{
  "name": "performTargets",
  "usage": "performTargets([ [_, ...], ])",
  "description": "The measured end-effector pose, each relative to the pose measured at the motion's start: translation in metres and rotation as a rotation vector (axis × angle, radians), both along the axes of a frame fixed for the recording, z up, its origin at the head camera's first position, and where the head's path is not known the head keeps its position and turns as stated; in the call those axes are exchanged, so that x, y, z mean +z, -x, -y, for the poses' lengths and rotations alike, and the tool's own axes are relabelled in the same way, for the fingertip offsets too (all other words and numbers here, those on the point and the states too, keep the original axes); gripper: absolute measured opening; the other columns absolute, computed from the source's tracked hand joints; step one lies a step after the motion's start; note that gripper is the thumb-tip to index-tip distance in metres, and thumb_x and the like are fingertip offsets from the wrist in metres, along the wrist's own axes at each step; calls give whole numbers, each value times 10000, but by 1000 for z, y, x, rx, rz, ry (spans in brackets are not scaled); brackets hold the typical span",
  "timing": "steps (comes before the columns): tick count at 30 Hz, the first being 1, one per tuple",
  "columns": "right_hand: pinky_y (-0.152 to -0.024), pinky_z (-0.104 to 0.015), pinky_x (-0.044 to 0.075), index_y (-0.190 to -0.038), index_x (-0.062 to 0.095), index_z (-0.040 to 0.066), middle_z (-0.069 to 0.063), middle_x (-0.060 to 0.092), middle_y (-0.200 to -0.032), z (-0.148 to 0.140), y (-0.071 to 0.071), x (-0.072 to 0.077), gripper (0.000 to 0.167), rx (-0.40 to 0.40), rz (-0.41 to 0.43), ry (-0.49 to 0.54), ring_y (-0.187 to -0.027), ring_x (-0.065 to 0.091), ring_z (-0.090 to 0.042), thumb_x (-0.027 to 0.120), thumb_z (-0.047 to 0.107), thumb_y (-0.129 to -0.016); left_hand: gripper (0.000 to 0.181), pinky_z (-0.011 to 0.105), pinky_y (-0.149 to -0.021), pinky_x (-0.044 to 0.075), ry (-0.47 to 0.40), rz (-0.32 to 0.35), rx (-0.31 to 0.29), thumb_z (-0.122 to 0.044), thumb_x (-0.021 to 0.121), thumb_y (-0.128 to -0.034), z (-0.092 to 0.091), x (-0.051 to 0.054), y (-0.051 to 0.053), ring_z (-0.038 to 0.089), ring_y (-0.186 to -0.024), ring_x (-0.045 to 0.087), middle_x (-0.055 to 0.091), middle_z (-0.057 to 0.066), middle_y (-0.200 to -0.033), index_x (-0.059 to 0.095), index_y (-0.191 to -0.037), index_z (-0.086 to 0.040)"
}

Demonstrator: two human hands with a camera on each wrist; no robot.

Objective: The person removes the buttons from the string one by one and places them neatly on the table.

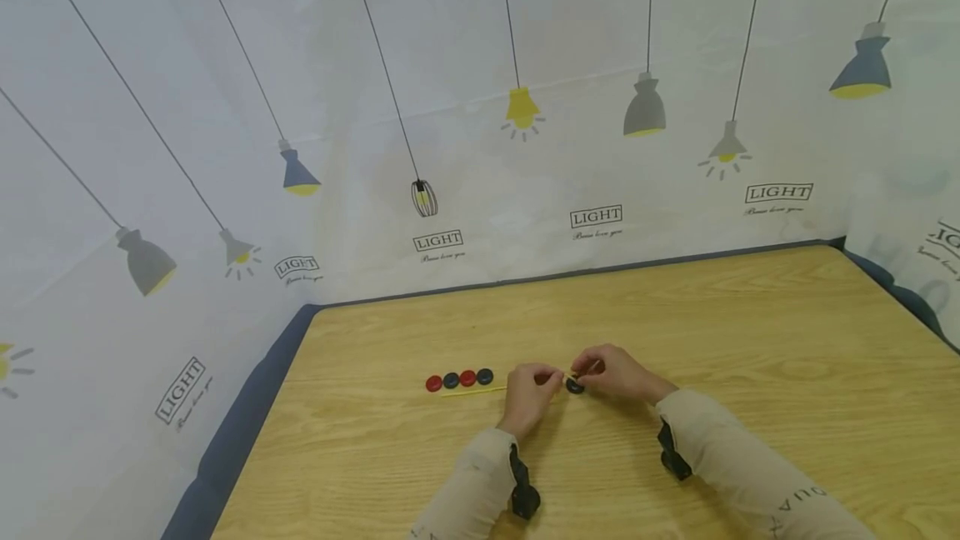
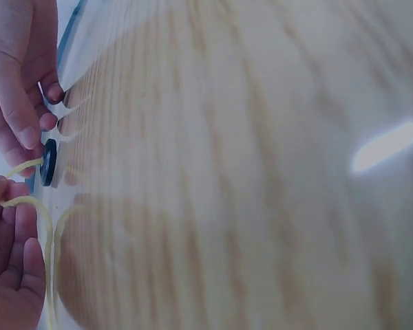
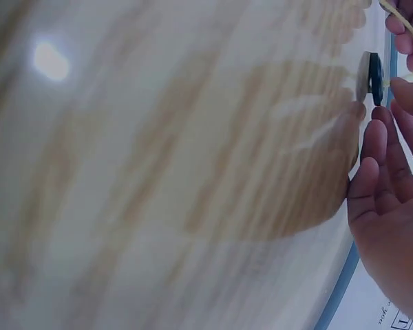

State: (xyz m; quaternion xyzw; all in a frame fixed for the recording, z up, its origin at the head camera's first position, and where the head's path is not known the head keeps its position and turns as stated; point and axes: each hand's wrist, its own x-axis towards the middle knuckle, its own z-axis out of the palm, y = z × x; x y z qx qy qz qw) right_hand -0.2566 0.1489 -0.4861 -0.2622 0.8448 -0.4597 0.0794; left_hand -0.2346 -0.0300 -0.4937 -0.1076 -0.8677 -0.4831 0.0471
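My left hand point(image 1: 528, 394) pinches a yellow cord point(image 2: 49, 254) between thumb and fingertips, and the cord's length trails down to the table. Facing it, my right hand point(image 1: 611, 372) is bent over a round black button-like disc point(image 1: 575, 386). The right thumb and fingertips pinch the cord just above the disc, as the right wrist view shows in part. Cord comes out of the disc's upper face point(image 3: 376, 79), which lies at the tabletop. Whether the cord passes right through is hidden.
To the left, a red disc point(image 1: 434, 383), a dark disc point(image 1: 451, 380), another red disc point(image 1: 468, 378) and another dark disc point(image 1: 485, 376) lie in a row on the wooden table point(image 1: 360, 457). A wall cover point(image 1: 480, 148) with printed lamps stands behind.
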Motion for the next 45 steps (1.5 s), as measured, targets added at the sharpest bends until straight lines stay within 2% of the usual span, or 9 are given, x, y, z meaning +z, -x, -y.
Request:
performTargets([
  [5, -695, -324, 471, -988, 602, -59, -125, 618, -911, 3, 0, -2, 245, -7, 54, -10, -793, 585, -205, 654, 36, -769, 108, 179, -582, 427, -20, 21, 15, -118, 622, -819, 0, 0, 0, 11, -620, 518, 635, -19, -704, 698, -789, -46],
  [10, -691, -332, 472, -1003, 602, -60, -105, 617, -917, 7, 1, -3, 292, -21, 45, -80, -795, 580, -195, 681, 46, -743, 107, 177, -587, 428, -39, 30, 24, -117, 625, -817, 0, -2, 0, 9, -627, 521, 638, -17, -711, 697, -785, -44],
  [16, -696, -337, 458, -966, 629, -10, -41, 609, -882, 8, 4, -6, 257, -40, 10, -139, -790, 555, -165, 699, 61, -729, 107, 182, -599, 428, -42, 38, 22, -124, 622, -821, 0, -4, 0, 15, -643, 528, 637, -29, -718, 695, -786, -53],
  [22, -702, -335, 446, -924, 637, 20, -12, 598, -861, 8, 3, -7, 231, -41, -15, -152, -789, 542, -157, 714, 93, -718, 113, 184, -582, 428, -60, 52, 25, -132, 622, -821, 1, -6, 0, 12, -632, 523, 636, -30, -715, 696, -789, -52],
  [36, -715, -352, 440, -908, 632, 30, -14, 591, -855, 11, -2, 0, 229, -6, -51, -181, -802, 536, -176, 719, 91, -705, 120, 181, -521, 426, -104, 86, 9, -129, 613, -830, 2, -4, -2, 16, -565, 514, 632, -10, -701, 689, -807, -39],
  [45, -633, -268, 426, -882, 627, 33, -9, 588, -820, 8, 0, -2, 195, 35, -77, -135, -719, 509, -130, 707, 96, -716, 131, 182, -540, 428, -102, 94, 17, -140, 606, -839, 2, -3, -2, 17, -591, 518, 635, -11, -704, 688, -818, -40],
])
